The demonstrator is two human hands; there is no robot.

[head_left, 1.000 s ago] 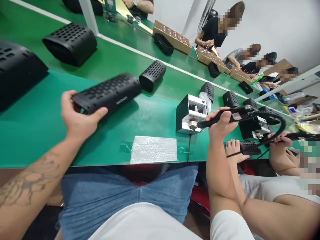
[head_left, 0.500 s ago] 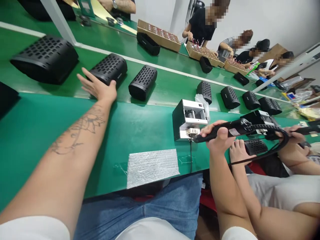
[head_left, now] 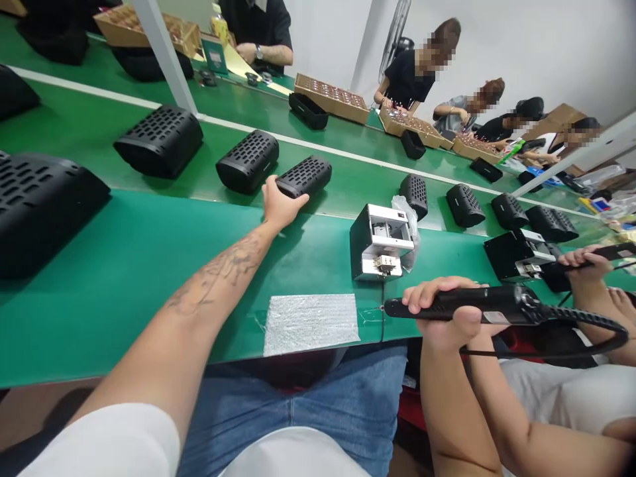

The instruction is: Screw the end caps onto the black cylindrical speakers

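Observation:
My left hand (head_left: 279,205) reaches out over the green bench and closes on the near end of a black perforated speaker (head_left: 305,176) lying on the conveyor belt (head_left: 99,142). Another black speaker (head_left: 247,161) lies just left of it. My right hand (head_left: 444,311) grips a black electric screwdriver (head_left: 477,305) held level near the bench's front edge, its coiled cable trailing right. A bubble-wrap pad (head_left: 311,322) is taped to the bench in front of me. A small screw feeder box (head_left: 380,241) stands behind the pad.
Several more black speakers line the belt, including a large speaker (head_left: 159,140) at left. A big black housing (head_left: 40,205) sits at the near left. A neighbour's hand (head_left: 586,260) and second feeder (head_left: 517,254) are at right. People work at cardboard trays (head_left: 332,98) across the line.
My left hand set the speaker it held on the belt, let go, then moved right onto another speaker. My right hand brought the screwdriver down and back from the feeder.

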